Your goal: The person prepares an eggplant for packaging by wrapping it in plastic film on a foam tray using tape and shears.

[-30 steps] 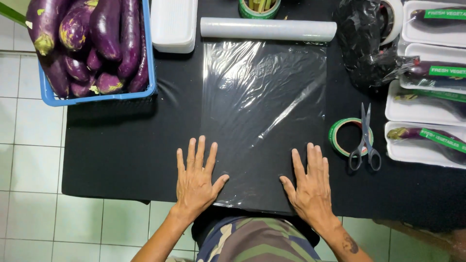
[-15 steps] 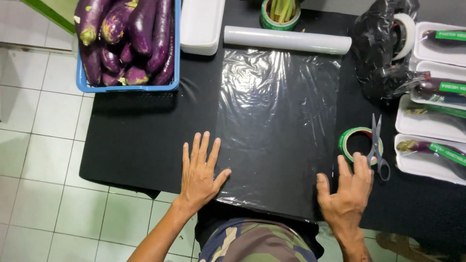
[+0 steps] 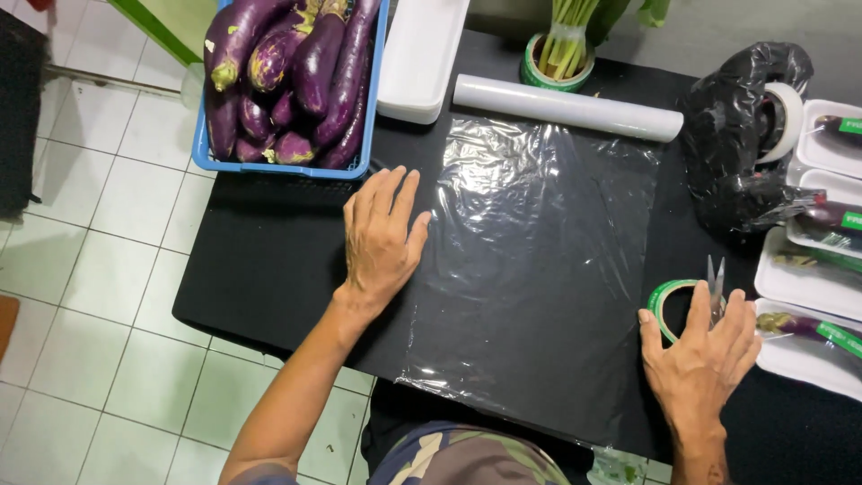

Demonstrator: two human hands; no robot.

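Note:
A sheet of clear plastic wrap point(image 3: 539, 260) lies flat on the black table point(image 3: 269, 260), still joined to its roll point(image 3: 567, 108) at the far side. My left hand point(image 3: 382, 235) rests open, fingers spread, on the table at the sheet's left edge, below the blue basket point(image 3: 285, 169) of purple eggplants point(image 3: 296, 72). My right hand point(image 3: 705, 359) lies open over the scissors point(image 3: 717, 280) and the green tape roll point(image 3: 666, 304), to the right of the sheet. It holds nothing that I can see.
A stack of white foam trays point(image 3: 422, 58) stands beside the basket. A black plastic bag point(image 3: 745, 144) with a white tape roll point(image 3: 783, 121) sits at the right. Wrapped eggplants on white trays point(image 3: 813, 355) line the right edge. Green stalks stand in a tape roll point(image 3: 561, 58) behind.
My left hand moved away from me, up along the sheet's left edge toward the basket. My right hand left the sheet and moved right onto the scissors and green tape.

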